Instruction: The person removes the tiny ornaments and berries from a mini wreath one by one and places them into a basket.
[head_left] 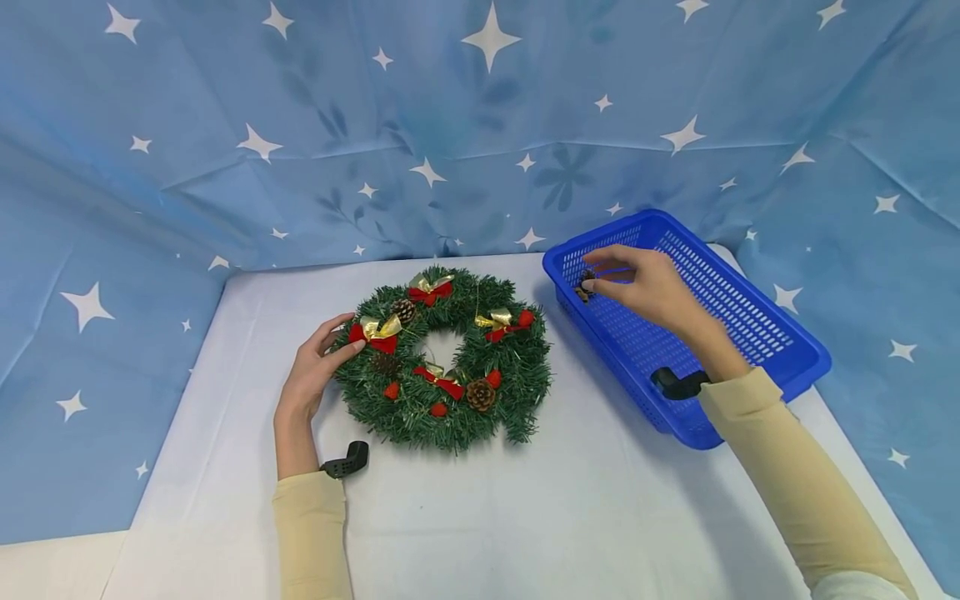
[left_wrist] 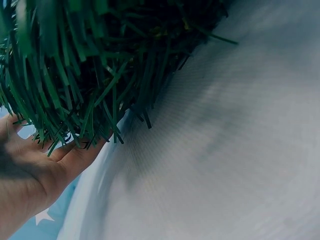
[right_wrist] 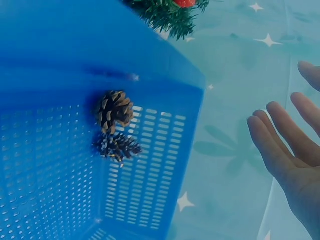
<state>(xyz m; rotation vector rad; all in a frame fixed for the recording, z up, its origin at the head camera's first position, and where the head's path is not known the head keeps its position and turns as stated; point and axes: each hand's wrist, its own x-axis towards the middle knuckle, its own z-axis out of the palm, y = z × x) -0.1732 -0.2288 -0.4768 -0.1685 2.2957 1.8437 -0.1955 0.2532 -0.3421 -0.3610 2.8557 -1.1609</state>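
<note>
A green Christmas wreath point(head_left: 442, 417) lies flat on the white table, decorated with red and gold bows point(head_left: 378, 332), pine cones point(head_left: 481, 395) and red berries. At its left edge my left hand point(head_left: 309, 371) holds the rim, the thumb over the top beside a bow. The left wrist view shows that hand point(left_wrist: 45, 170) against the green strands, its fingertips partly hidden. My right hand point(head_left: 648, 287) is above the far left end of the blue basket point(head_left: 806, 358), fingers extended and nothing between them. Two pine cones point(right_wrist: 114, 111) lie in that basket end.
White cloth point(head_left: 480, 517) covers the table. A blue curtain with white stars point(head_left: 491, 125) hangs behind and at both sides. The basket stands slanted on the right, its wall point(head_left: 622, 375) between the wreath and its inside. Black wrist cameras point(head_left: 347, 461) stick out from both wrists.
</note>
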